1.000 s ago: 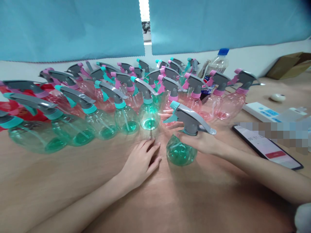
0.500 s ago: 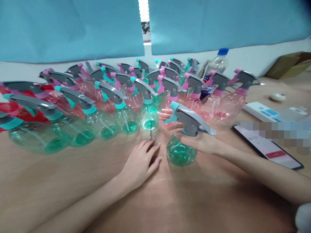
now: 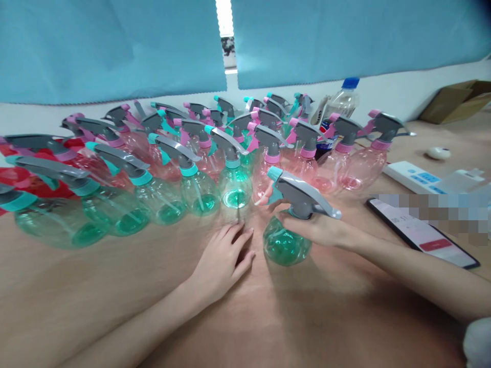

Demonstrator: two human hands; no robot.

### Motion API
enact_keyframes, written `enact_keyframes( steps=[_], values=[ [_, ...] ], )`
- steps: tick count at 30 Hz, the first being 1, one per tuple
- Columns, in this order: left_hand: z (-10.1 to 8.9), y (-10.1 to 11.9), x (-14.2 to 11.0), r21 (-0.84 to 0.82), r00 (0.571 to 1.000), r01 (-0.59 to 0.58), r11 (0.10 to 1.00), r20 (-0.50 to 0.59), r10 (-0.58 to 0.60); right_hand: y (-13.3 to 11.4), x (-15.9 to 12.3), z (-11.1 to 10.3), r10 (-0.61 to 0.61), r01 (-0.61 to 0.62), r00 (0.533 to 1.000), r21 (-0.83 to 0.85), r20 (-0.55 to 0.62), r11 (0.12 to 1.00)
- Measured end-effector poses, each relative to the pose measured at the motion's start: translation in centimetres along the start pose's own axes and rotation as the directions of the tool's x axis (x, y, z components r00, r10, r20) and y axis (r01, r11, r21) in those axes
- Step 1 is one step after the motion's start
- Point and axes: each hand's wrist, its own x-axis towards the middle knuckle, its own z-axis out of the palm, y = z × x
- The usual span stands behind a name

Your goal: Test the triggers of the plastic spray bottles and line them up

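Note:
Near the middle of the table, a green spray bottle (image 3: pixel 286 243) with a grey and turquoise spray head (image 3: pixel 303 191) stands upright. Around its neck is my right hand (image 3: pixel 324 228), the thumb in front and the other fingers partly hidden behind, by the turquoise trigger. Green tint shows at the bottle's bottom. My left hand (image 3: pixel 224 255) lies palm down on the table to the left of that bottle, its fingers stretched out and holding nothing. Just beyond its fingertips stands another green spray bottle (image 3: pixel 235 186).
Several green spray bottles (image 3: pixel 161 202) line the left front, with pink spray bottles (image 3: pixel 366 163) behind and to the right. A red bag (image 3: pixel 23 176) lies far left. Rightward are a phone (image 3: pixel 418 227), a white power strip (image 3: pixel 414 176), a blue-capped bottle (image 3: pixel 343 102) and a cardboard box (image 3: pixel 456 102).
My right hand's fingers, stretched out past the trigger before, are now curled in toward it. My left hand stays in place. The view has tilted slightly.

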Motion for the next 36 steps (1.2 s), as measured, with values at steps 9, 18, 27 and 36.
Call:
enact_keyframes(
  steps=[9,18,27,36],
  values=[
    [0.0,0.0,0.0,0.009,1.0,-0.005,1.0,0.012,0.005,-0.9,0.3,-0.1,-0.023,0.023,1.0,-0.012,-0.02,1.0],
    [-0.2,0.0,0.0,0.002,1.0,-0.004,1.0,0.016,0.004,-0.4,0.0,-0.2,0.001,-0.001,1.0,-0.034,-0.003,0.999],
    [-0.2,0.1,0.1,-0.011,1.0,0.004,1.0,0.004,-0.004,0.5,-0.3,-0.3,-0.02,0.021,0.999,-0.043,0.03,0.999],
    [-0.2,0.0,0.1,-0.009,1.0,0.004,1.0,0.013,-0.004,0.5,-0.4,-0.2,0.001,0.001,1.0,-0.103,0.02,0.995]
  ],
)
